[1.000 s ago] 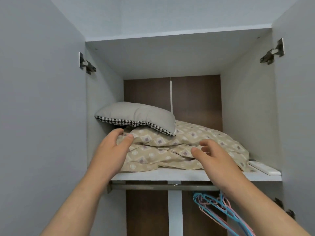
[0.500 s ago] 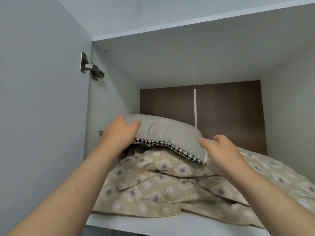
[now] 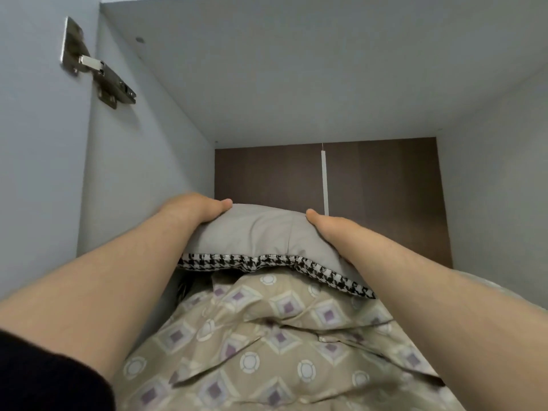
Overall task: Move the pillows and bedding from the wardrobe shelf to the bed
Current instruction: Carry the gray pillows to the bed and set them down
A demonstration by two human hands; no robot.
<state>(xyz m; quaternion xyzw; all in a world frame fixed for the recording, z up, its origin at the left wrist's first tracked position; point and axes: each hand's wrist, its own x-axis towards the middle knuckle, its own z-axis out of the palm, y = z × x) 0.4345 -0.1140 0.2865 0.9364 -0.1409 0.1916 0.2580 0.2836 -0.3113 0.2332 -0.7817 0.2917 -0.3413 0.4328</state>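
Observation:
A grey pillow [image 3: 261, 232] with a black-and-white houndstooth edge lies on top of folded beige bedding [image 3: 267, 336] patterned with purple squares, inside the wardrobe compartment. My left hand [image 3: 195, 207] clasps the pillow's left end, thumb on top. At the pillow's right end my right hand [image 3: 329, 226] grips it the same way. The fingers of both hands are hidden behind the pillow. The shelf board under the bedding is out of sight.
Grey wardrobe side walls close in at left [image 3: 142, 173] and right [image 3: 498, 188], with the compartment ceiling [image 3: 296, 69] above and a brown back panel [image 3: 370, 188] behind. A metal door hinge [image 3: 98, 69] sticks out at the upper left.
Both hands rose from the beige bedding to the grey pillow and closed on its two ends. The view moved much closer into the compartment.

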